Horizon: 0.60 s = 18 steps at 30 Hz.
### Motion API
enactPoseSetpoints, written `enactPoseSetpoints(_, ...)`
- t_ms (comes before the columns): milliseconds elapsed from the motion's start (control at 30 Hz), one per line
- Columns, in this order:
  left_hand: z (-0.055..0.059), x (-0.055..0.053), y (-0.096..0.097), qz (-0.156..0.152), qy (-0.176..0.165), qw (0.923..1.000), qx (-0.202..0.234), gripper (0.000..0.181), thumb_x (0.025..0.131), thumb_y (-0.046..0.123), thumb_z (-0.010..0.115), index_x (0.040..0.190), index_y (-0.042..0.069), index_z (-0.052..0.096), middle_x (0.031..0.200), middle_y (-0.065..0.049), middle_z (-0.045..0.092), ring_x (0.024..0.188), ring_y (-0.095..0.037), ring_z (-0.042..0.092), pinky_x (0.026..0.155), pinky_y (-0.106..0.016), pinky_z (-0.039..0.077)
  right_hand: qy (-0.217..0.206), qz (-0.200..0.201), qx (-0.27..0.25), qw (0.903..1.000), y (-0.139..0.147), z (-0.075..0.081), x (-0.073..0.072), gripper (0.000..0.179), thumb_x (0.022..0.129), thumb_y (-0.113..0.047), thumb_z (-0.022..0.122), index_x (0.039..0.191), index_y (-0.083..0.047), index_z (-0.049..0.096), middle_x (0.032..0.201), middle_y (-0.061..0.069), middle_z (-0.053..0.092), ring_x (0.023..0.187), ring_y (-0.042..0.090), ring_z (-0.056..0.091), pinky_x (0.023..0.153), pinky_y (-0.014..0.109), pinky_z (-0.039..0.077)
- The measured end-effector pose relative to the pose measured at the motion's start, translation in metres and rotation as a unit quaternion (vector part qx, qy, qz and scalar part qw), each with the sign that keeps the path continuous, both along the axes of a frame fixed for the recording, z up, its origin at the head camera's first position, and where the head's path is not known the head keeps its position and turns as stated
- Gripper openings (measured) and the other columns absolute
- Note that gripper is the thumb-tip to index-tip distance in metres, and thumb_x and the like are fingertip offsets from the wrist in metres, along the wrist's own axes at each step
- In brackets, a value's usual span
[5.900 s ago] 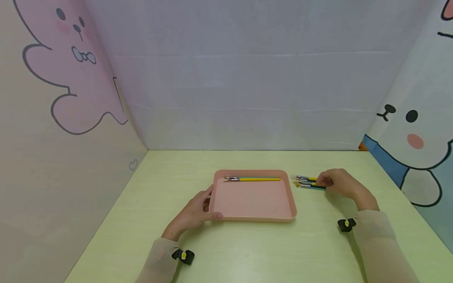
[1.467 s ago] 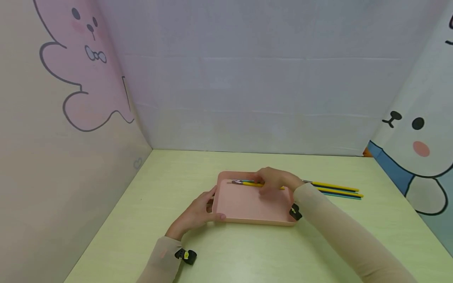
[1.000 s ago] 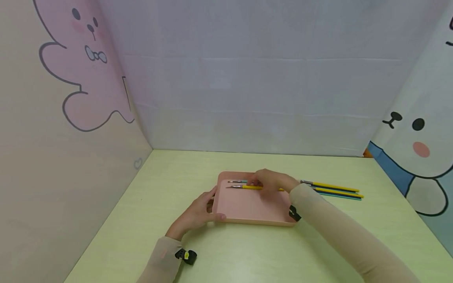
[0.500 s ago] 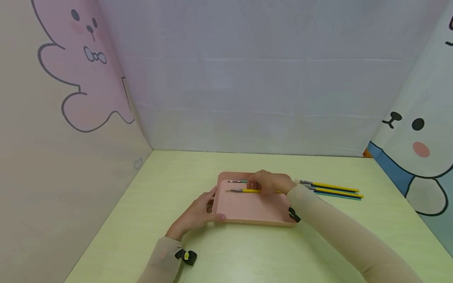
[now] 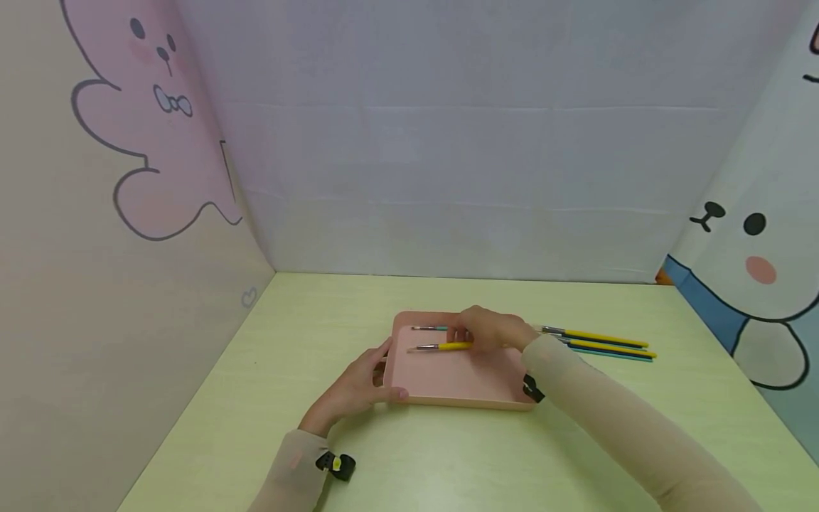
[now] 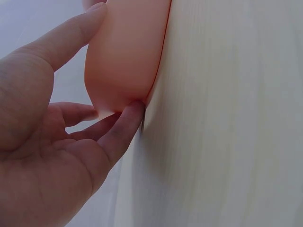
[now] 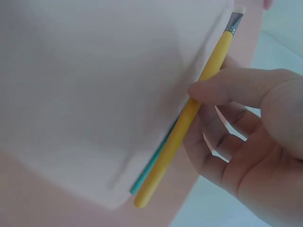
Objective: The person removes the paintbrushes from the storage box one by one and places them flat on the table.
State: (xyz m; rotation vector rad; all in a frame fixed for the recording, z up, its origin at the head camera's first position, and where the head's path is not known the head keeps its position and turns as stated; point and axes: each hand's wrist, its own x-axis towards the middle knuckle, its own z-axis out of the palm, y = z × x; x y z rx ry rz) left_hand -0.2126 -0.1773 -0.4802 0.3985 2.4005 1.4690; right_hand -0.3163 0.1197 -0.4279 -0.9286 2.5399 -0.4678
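My right hand (image 5: 489,329) is over the pink tray (image 5: 448,402), pinching a yellow paintbrush (image 7: 176,137) between thumb and fingers. The brush's pale tip points left in the head view, and its shadow falls on the tray floor. A teal paintbrush (image 5: 430,328) lies along the tray's far side, partly covered by the right hand. In the right wrist view its teal handle (image 7: 154,163) runs alongside the yellow one. My left hand (image 5: 350,384) grips the tray's near left corner, thumb (image 6: 71,38) on the near wall and fingers around the left side.
To the tray's right, several paintbrushes (image 5: 608,345) with yellow, dark and teal handles lie on the pale table (image 5: 448,455), their tips close to the tray and partly behind the right wrist. A white wall (image 5: 409,192) stands at the back, with cartoon-printed walls at both sides.
My right hand has come from the brushes at the right into the tray. The yellow paintbrush has shifted toward the near side, apart from the teal one. The left hand stays at its corner.
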Motion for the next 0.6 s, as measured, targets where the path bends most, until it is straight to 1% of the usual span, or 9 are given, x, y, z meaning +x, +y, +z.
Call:
enactPoseSetpoints(67,0.001,0.000,0.001,-0.002,0.000,1.0000,0.000,0.111,0.087,0.029,0.091,0.172,0.016,0.019,0.159,-0.014,0.042,0.141,-0.029,0.055,0.114,-0.042,0.051,0.010,0.012,-0.010,0.9998,0.004,0.004,0.000,0.049,0.086,0.023,0.058,0.113,-0.014,0.075,0.107,0.000,0.070,0.098,0.021,0.064,0.090,0.034,0.057)
enactPoseSetpoints(100,0.001,0.000,0.001,-0.002,0.000,1.0000,0.000,0.111,0.087,0.029,0.091,0.172,0.017,0.019,0.159,-0.014,0.042,0.141,-0.028,0.055,0.114,-0.042,0.051,0.017,0.019,-0.016,0.9996,0.007,0.006,0.000,0.047,0.086,0.022,0.059,0.113,-0.014,0.076,0.106,0.001,0.070,0.097,0.021,0.064,0.089,0.033,0.057)
enactPoseSetpoints(200,0.001,0.000,0.001,-0.003,0.002,1.0000,-0.001,0.112,0.087,0.030,0.091,0.172,0.017,0.019,0.159,-0.015,0.042,0.141,-0.028,0.055,0.115,-0.042,0.051,0.039,0.045,-0.038,0.9975,0.015,0.013,0.002,0.037,0.090,0.018,0.066,0.112,-0.011,0.076,0.105,0.004,0.071,0.093,0.022,0.064,0.085,0.032,0.057)
enactPoseSetpoints(300,0.000,0.000,0.001,-0.002,0.006,1.0000,-0.004,0.113,0.087,0.031,0.091,0.172,0.016,0.019,0.158,-0.015,0.043,0.141,-0.029,0.054,0.115,-0.043,0.050,0.055,0.062,-0.053,0.9952,0.023,0.020,0.002,0.033,0.088,0.017,0.070,0.109,-0.008,0.075,0.102,0.007,0.071,0.090,0.023,0.064,0.081,0.031,0.057)
enactPoseSetpoints(367,0.000,-0.001,0.001,-0.001,0.008,0.9999,-0.007,0.114,0.086,0.032,0.092,0.172,0.016,0.019,0.158,-0.014,0.043,0.141,-0.029,0.054,0.115,-0.043,0.050,0.062,0.064,-0.056,0.9944,0.028,0.024,0.004,0.036,0.085,0.020,0.068,0.108,-0.007,0.074,0.101,0.007,0.071,0.089,0.024,0.066,0.079,0.031,0.057)
enactPoseSetpoints(433,-0.001,-0.001,0.001,0.000,0.010,0.9999,-0.010,0.115,0.085,0.034,0.093,0.172,0.017,0.019,0.158,-0.014,0.044,0.141,-0.029,0.054,0.115,-0.043,0.050,0.062,0.055,-0.056,0.9950,0.034,0.027,0.005,0.040,0.083,0.023,0.064,0.107,-0.007,0.074,0.100,0.007,0.071,0.089,0.025,0.066,0.079,0.030,0.057)
enactPoseSetpoints(600,-0.002,-0.002,0.001,-0.004,0.016,0.9998,-0.013,0.115,0.084,0.036,0.093,0.172,0.018,0.020,0.158,-0.013,0.044,0.141,-0.028,0.054,0.116,-0.043,0.050,0.065,0.033,-0.065,0.9953,0.051,0.034,0.012,0.040,0.082,0.023,0.064,0.106,-0.008,0.075,0.098,0.004,0.070,0.089,0.024,0.066,0.080,0.032,0.058)
